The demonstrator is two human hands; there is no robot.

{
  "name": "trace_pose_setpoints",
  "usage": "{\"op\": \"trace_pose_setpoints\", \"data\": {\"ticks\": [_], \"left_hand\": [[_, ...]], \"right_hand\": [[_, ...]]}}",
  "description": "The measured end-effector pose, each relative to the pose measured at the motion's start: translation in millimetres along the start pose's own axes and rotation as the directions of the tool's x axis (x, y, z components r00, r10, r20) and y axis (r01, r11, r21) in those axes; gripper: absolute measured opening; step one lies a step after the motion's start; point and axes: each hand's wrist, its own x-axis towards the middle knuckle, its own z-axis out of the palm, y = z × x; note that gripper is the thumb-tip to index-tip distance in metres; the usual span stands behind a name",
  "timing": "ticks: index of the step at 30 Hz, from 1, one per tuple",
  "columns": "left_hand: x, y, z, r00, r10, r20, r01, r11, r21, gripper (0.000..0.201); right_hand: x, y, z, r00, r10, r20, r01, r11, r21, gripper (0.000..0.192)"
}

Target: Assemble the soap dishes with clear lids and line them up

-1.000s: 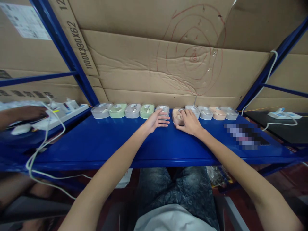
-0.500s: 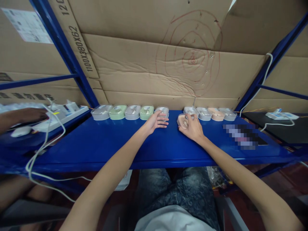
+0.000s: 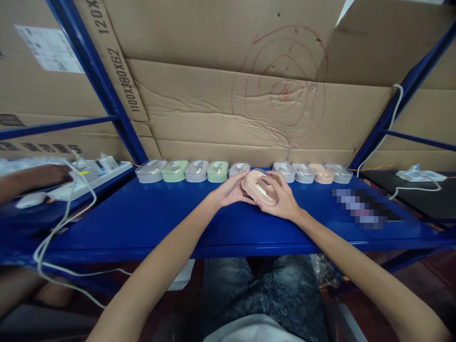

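Note:
A peach plastic case with a clear lid is held up, tilted, over the blue table. My left hand grips its left side, thumb on top and fingers below. My right hand is closed round its right side, covering part of the lid. Behind my left hand stands a grey case, the last of a row with a green case beside it. Past my right hand is a second row, with a pale grey case nearest and another peach case farther along.
Cardboard with red circles drawn on it backs the table. On the right of the table lies a blurred-out item. White cables hang at the left, near a power strip and another person's hand.
My right hand has lifted the peach case from the table and brought it left and nearer. My left hand has moved right and taken hold of its other side.

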Motion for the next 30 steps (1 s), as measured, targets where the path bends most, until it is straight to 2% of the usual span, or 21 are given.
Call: {"op": "trace_pose_setpoints", "data": {"ticks": [5,10,13,20,24,27,30], "left_hand": [[3,0,-5.5,0.997,-0.061,-0.044,0.061,0.998,-0.018,0.054],[7,-3,-7.1,0.988,-0.024,-0.150,0.020,0.999,-0.026,0.049],[9,-4,-5.5,0.978,0.001,-0.210,-0.004,1.000,-0.016,0.047],[11,-7,-7.5,0.968,-0.005,-0.250,0.007,1.000,0.006,0.036],[12,-6,-7.5,0.960,-0.002,-0.280,0.011,1.000,0.029,0.030],[12,-1,-11.3,0.915,0.027,-0.403,-0.014,0.999,0.037,0.030],[11,8,-21.1,0.818,0.084,-0.569,-0.090,0.996,0.018,0.031]], "right_hand": [[-2,3,4,0.997,-0.057,0.053,0.054,0.997,0.064,0.078],[2,0,3,0.997,0.052,0.057,-0.058,0.993,0.100,0.068],[5,1,3,0.998,0.056,0.035,-0.062,0.981,0.184,0.067],[5,6,8,0.987,0.155,0.030,-0.157,0.940,0.303,0.066],[8,14,12,0.969,0.242,0.049,-0.238,0.865,0.442,0.067],[10,28,5,0.946,0.322,0.029,-0.298,0.832,0.468,0.066],[7,49,-10,0.949,0.316,-0.008,-0.295,0.894,0.337,0.060]]}}
